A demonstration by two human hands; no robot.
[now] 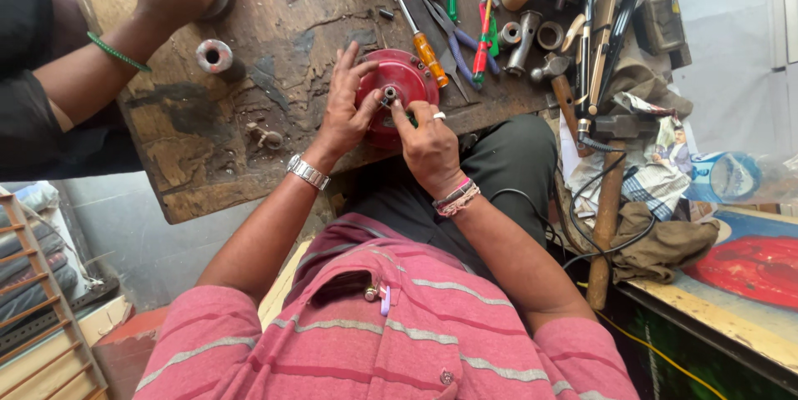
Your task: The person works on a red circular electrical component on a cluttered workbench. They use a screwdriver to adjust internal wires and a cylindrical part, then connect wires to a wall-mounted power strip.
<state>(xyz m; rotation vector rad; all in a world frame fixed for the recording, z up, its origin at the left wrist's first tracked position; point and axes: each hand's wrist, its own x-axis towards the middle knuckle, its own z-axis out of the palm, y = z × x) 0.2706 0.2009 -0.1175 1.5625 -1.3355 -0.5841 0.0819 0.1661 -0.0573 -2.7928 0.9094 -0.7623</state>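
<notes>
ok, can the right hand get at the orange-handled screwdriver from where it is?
Probably yes: the orange-handled screwdriver lies bare on the bench just beyond the red disc the right hand touches; nothing covers its handle.

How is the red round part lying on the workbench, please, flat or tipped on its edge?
Flat: the red round part shows its round face upward, with both hands on it.

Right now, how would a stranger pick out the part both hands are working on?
Find the worn wooden bench; at its near edge the left hand and right hand meet on a red round metal disc with a small hub at its centre. Unlike the slim screwdrivers beside it, it is wide, flat and red.
</notes>
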